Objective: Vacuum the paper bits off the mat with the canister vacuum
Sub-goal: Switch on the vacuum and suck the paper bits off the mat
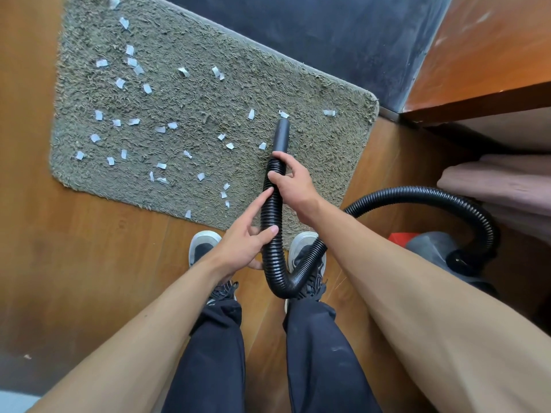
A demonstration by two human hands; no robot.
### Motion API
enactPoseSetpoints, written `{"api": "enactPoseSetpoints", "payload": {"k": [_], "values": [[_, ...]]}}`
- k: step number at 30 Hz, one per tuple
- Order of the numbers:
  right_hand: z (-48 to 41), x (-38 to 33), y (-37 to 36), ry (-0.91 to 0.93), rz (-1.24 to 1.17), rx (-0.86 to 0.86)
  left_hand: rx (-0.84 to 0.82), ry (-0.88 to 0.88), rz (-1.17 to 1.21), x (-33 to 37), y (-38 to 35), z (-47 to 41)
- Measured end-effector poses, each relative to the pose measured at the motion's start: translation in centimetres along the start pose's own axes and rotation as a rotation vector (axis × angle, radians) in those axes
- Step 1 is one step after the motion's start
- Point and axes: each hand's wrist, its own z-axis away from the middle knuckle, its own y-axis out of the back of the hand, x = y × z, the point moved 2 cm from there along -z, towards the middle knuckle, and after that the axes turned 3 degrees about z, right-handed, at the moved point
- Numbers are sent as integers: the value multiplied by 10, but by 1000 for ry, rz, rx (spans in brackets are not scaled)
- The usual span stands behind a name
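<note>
A grey shaggy mat (208,108) lies on the wooden floor, strewn with several white paper bits (161,129), most on its left half. A black ribbed vacuum hose (271,216) ends in a smooth black nozzle (281,134) that points at a paper bit (283,114) near the mat's right side. My right hand (293,183) grips the hose just below the nozzle. My left hand (249,239) holds the hose lower down, thumb across it and index finger stretched along it. The hose loops over my right shoe and arcs right to the grey canister (441,251).
My two shoes (204,245) stand at the mat's near edge. A dark wall (298,40) borders the mat's far side. A wooden shelf (477,102) with folded pink cloth (501,186) beneath it stands at the right, beside the canister.
</note>
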Motion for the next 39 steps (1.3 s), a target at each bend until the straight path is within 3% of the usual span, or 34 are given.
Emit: {"api": "enactPoseSetpoints", "payload": {"k": [22,39], "values": [[-9,-11,-14,-6,67,12,30,5,43,1,13,-5],[-7,-14,28,-29,-66,97,-65,-7,-32,17,-11,-24]]}}
